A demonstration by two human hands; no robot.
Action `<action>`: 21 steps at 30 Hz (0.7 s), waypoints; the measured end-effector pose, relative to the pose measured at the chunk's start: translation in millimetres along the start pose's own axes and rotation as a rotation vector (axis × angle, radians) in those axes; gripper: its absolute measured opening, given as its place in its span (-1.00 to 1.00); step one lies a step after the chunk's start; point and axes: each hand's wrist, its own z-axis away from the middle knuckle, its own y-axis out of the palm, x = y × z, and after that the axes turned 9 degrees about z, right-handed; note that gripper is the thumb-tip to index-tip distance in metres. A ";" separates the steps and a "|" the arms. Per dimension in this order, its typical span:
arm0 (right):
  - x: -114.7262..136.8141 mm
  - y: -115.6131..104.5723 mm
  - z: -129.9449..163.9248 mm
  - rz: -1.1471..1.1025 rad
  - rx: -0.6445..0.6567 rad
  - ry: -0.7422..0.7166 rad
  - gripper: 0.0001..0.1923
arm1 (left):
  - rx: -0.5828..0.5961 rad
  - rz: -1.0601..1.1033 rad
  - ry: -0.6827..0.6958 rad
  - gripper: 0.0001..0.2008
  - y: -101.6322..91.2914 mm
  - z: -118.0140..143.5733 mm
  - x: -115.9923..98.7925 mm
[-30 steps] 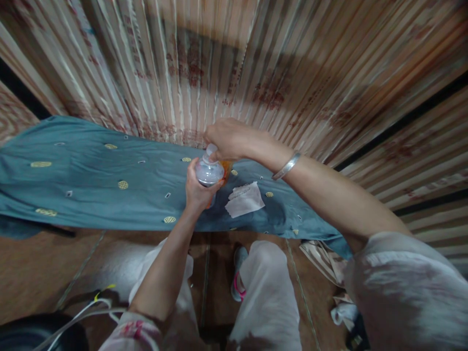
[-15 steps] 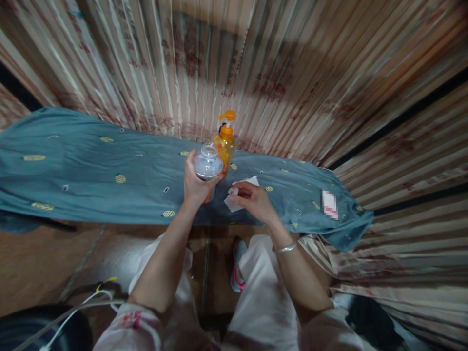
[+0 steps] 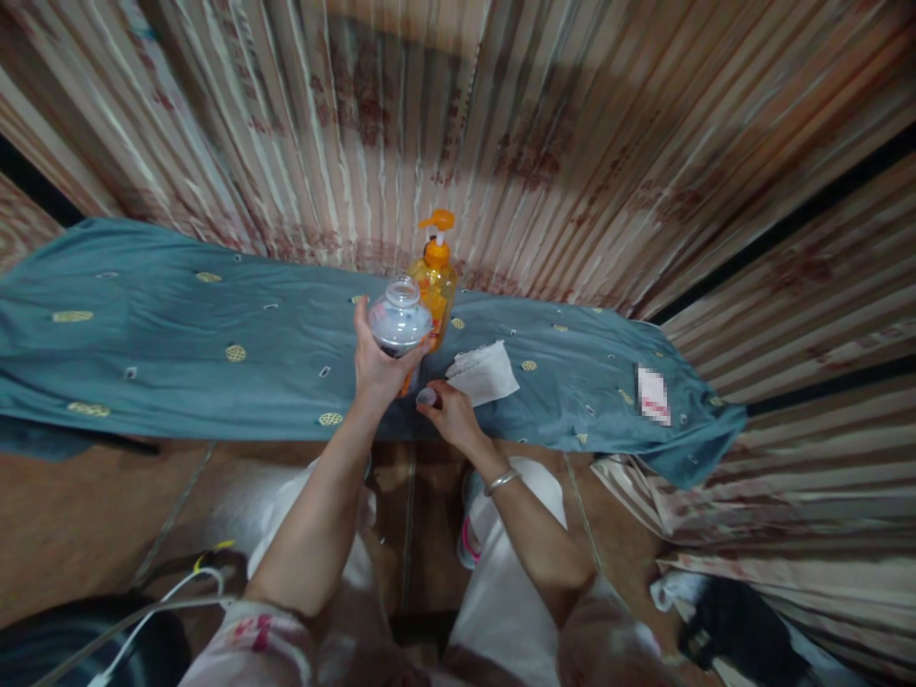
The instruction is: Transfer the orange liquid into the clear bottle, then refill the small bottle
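Note:
My left hand (image 3: 385,367) is wrapped around a clear plastic bottle (image 3: 401,322) with an open neck, held upright over the cloth. Between the fingers of my right hand (image 3: 452,412) is a small whitish bottle cap (image 3: 427,396), just below and right of the bottle. An orange pump bottle (image 3: 438,281) stands right behind the clear bottle, which hides part of it. A white paper tissue (image 3: 488,372) lies flat on the cloth, beside my right hand.
A teal patterned cloth (image 3: 178,382) covers the long narrow table. A pixelated white and pink packet (image 3: 653,396) lies near its right end. Pleated curtains (image 3: 544,162) hang behind. White cables (image 3: 154,611) run at lower left; a dark bag-like bundle (image 3: 744,630) is at lower right.
My right hand has moved left from the tissue toward the clear bottle, carrying the cap. The tissue is now fully uncovered. My left hand still holds the bottle, almost unmoved.

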 end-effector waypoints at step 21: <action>5.5 -16.1 10.8 0.212 -0.186 -0.105 -0.63 | -0.012 0.018 0.028 0.26 -7.7 15.7 5.5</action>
